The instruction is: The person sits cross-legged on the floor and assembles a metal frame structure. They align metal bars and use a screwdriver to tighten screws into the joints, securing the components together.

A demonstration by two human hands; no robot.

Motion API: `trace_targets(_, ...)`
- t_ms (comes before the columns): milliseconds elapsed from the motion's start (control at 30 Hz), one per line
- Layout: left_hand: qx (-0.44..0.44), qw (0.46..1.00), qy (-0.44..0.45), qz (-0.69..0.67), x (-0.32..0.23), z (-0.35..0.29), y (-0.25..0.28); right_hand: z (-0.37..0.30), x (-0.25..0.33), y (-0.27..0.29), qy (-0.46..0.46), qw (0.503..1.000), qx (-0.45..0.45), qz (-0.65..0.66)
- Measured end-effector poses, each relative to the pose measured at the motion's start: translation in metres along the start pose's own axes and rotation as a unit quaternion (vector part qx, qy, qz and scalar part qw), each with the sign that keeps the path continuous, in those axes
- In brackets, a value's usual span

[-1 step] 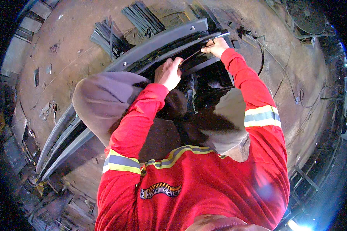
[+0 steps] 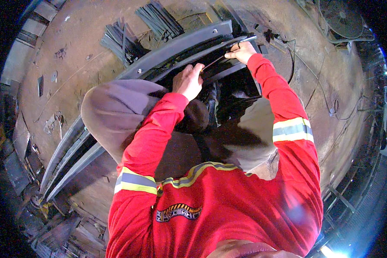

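Note:
My left hand [image 2: 187, 81] is closed, its fingers pinching one end of a thin straight rod [image 2: 212, 63]. A bit of orange shows at those fingertips. My right hand [image 2: 241, 52] is closed on the rod's other end, beside the end of the curved steel rails. The rod slants up to the right between the hands; its exact kind is too small to make out. Around it are long dark curved metal rails [image 2: 180, 44], bowing from the upper middle past my bent knee to the lower left. Both hands are over the gap between the rails.
Two bundles of thin metal bars [image 2: 160, 21] lie beyond the rails. A round fan [image 2: 340, 18] stands at the upper right. A cable [image 2: 317, 79] runs over the brown floor on the right. Metal scraps [image 2: 51, 124] lie at the left.

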State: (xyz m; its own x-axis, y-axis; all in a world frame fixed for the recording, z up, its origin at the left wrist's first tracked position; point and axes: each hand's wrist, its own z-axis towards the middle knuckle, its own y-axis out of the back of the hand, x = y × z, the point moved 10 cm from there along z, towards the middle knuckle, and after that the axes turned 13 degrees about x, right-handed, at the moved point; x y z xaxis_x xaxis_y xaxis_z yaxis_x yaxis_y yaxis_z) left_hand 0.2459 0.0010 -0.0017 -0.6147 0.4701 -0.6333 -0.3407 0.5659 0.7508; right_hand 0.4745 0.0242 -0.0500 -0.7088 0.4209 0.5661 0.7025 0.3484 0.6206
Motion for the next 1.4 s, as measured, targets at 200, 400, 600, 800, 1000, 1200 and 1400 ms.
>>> trace_targets(200, -0.009, 1.0, -0.011, -0.009, 0.002, -0.001, -0.002, 0.002, -0.005, -0.001, 0.027, 0.999, 0.014, 0.021)
trace_targets(400, -0.006, 1.0, -0.005, -0.008, 0.005, -0.001, -0.003, 0.0, 0.0, -0.003, 0.028, 0.997, 0.012, 0.067)
trace_targets(600, -0.007, 1.0, -0.011, -0.013, 0.0, 0.003, -0.001, 0.003, -0.005, -0.002, 0.014, 0.998, 0.032, 0.057)
trace_targets(800, -0.018, 0.999, -0.019, -0.031, -0.004, 0.002, 0.004, 0.007, -0.003, -0.002, 0.025, 0.999, 0.043, 0.019)
trace_targets(1000, -0.018, 0.999, -0.022, -0.038, -0.008, 0.001, 0.007, 0.006, -0.003, -0.001, 0.027, 0.998, 0.045, 0.016)
trace_targets(1200, -0.02, 0.999, -0.025, -0.043, -0.01, 0.005, 0.004, 0.009, -0.006, -0.001, 0.032, 0.999, 0.037, 0.015)
trace_targets(1400, -0.015, 0.999, -0.036, -0.017, -0.016, 0.012, 0.005, 0.006, 0.002, 0.001, 0.012, 0.999, 0.037, -0.007)
